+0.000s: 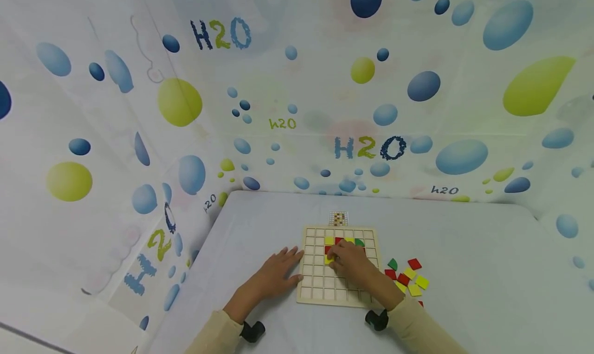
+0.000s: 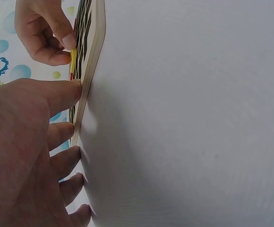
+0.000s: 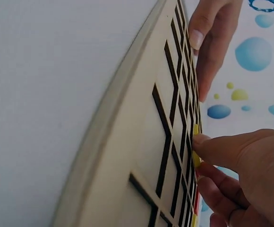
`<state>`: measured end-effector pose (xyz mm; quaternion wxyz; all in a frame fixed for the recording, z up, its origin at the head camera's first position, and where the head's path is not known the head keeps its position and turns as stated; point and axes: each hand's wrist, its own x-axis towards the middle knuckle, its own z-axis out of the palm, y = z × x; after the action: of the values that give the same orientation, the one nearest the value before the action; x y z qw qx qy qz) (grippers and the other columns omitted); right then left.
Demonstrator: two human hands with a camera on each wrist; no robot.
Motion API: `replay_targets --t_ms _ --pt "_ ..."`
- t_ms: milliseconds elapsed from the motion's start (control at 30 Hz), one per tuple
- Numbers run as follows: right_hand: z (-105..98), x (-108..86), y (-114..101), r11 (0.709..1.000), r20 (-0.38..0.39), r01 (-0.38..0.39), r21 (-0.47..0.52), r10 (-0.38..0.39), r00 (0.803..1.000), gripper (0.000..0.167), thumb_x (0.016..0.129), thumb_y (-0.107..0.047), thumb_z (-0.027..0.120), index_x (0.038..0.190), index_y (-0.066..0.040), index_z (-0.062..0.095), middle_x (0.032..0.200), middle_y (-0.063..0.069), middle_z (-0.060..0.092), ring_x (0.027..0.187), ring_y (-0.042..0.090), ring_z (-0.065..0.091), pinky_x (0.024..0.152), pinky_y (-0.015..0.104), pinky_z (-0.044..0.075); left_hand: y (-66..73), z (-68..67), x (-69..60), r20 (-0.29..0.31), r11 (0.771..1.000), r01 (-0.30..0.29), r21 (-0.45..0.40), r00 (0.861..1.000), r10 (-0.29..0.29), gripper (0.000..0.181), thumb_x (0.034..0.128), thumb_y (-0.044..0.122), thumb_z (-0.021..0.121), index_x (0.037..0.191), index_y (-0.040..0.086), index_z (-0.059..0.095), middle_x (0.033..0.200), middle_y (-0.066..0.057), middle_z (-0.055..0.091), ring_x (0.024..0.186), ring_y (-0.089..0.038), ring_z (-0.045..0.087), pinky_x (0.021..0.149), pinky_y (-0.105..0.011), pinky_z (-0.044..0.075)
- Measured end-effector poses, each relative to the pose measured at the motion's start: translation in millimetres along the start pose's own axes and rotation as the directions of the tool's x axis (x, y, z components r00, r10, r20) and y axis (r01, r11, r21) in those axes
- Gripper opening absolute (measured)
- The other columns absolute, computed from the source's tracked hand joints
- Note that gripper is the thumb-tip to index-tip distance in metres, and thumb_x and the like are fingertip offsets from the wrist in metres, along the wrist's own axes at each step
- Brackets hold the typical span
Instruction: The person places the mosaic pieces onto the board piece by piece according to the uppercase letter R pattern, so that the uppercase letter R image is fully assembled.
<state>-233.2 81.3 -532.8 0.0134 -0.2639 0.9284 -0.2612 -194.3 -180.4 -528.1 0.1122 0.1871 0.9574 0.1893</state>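
Note:
A wooden grid board (image 1: 320, 294) lies flat on the white table, with yellow, red and green tiles set in some of its upper squares. My right hand (image 1: 355, 263) is over the board, fingers bent. Its thumb and forefinger pinch a yellow tile (image 3: 196, 153) at the board's surface, as the right wrist view shows. The hand covers part of the tiles around it. At the board's left edge my left hand (image 1: 278, 271) rests on the table, fingers spread. In the left wrist view the left thumb (image 2: 66, 97) touches the board's side.
Loose red, yellow and green tiles, among them a yellow one (image 1: 422, 282) and a green one (image 1: 392, 264), lie scattered right of the board. A small pattern card (image 1: 339, 218) lies just beyond its far edge. A printed curtain (image 1: 315, 85) hangs behind the table.

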Motion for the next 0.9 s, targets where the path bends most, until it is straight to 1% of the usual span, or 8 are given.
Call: replay_targets --t_ms 200,300,433,567,667,733,833,900 --pt "1 -1.7 2 1.0 -0.008 0.009 -0.013 -0.009 1.0 0.012 0.094 -0.016 0.082 0.103 -0.016 0.074 0.107 0.0 0.066 0.105 0.021 0.063 0.097 0.045 0.056 0.2 0.8 -0.4 -0.001 1.0 0.001 0.002 1.0 -0.001 0.067 0.1065 0.042 0.061 0.164 0.016 0.04 0.171 -0.009 0.036 0.159 -0.038 0.029 0.126 -0.062 0.027" --pt "-1 -3.7 2 1.0 -0.013 0.011 -0.012 -0.011 1.0 0.013 0.093 -0.016 0.082 0.103 -0.016 0.074 0.106 0.001 0.065 0.104 0.021 0.063 0.095 0.047 0.055 -0.7 2.0 -0.4 -0.003 1.0 0.002 0.003 1.0 -0.002 0.067 0.1062 0.043 0.062 0.164 0.017 0.04 0.171 -0.008 0.036 0.159 -0.037 0.029 0.126 -0.061 0.028" --pt "-7 -11.7 6 1.0 -0.032 -0.021 0.014 0.021 0.999 0.009 0.095 -0.015 0.08 0.101 -0.016 0.074 0.105 0.0 0.066 0.102 0.021 0.063 0.09 0.048 0.052 -2.1 3.3 -0.5 -0.001 1.0 0.001 0.0 1.0 -0.001 0.068 0.1059 0.043 0.062 0.164 0.016 0.04 0.171 -0.008 0.036 0.16 -0.037 0.029 0.126 -0.061 0.028" --pt "-19 -24.4 15 0.992 -0.047 -0.123 0.037 0.125 0.991 0.007 0.095 -0.016 0.079 0.098 -0.018 0.073 0.099 -0.003 0.064 0.096 0.018 0.059 0.084 0.042 0.049 -2.7 2.6 -0.3 0.009 1.0 0.0 0.002 1.0 0.0 0.069 0.1062 0.043 0.061 0.165 0.016 0.038 0.172 -0.008 0.035 0.16 -0.037 0.028 0.127 -0.061 0.027" --pt "-31 -36.1 27 0.977 -0.057 -0.212 0.03 0.213 0.975 0.007 0.096 -0.019 0.078 0.097 -0.018 0.071 0.094 -0.003 0.06 0.09 0.018 0.055 0.081 0.038 0.045 -2.1 1.4 -1.0 0.011 1.0 -0.003 0.006 1.0 0.002 0.068 0.1066 0.043 0.06 0.165 0.016 0.038 0.172 -0.008 0.035 0.16 -0.037 0.028 0.127 -0.061 0.027" --pt "-41 -44.6 35 0.966 -0.073 -0.257 0.023 0.258 0.963 0.009 0.097 -0.02 0.077 0.097 -0.016 0.069 0.093 0.0 0.059 0.09 0.019 0.054 0.079 0.04 0.045 -1.7 0.5 -2.2 0.007 1.0 -0.008 0.0 1.0 0.008 0.067 0.1066 0.041 0.06 0.165 0.015 0.039 0.171 -0.01 0.035 0.159 -0.039 0.028 0.126 -0.062 0.027" --pt "-54 -57.5 54 0.953 -0.116 -0.304 0.003 0.302 0.946 0.013 0.098 -0.021 0.075 0.102 -0.013 0.067 0.098 0.005 0.062 0.092 0.022 0.058 0.081 0.043 0.05 -1.4 -1.0 -3.8 -0.004 1.0 -0.011 -0.008 1.0 0.011 0.067 0.1063 0.04 0.061 0.164 0.013 0.04 0.17 -0.012 0.036 0.159 -0.04 0.029 0.126 -0.063 0.027" --pt "-64 -66.0 67 0.934 -0.116 -0.356 0.001 0.354 0.928 0.019 0.099 -0.024 0.075 0.106 -0.01 0.065 0.104 0.011 0.063 0.094 0.025 0.06 0.082 0.044 0.057 -2.2 -1.2 -4.1 -0.005 1.0 -0.009 -0.008 1.0 0.009 0.067 0.1062 0.04 0.061 0.164 0.013 0.04 0.17 -0.012 0.036 0.159 -0.041 0.029 0.126 -0.064 0.027"
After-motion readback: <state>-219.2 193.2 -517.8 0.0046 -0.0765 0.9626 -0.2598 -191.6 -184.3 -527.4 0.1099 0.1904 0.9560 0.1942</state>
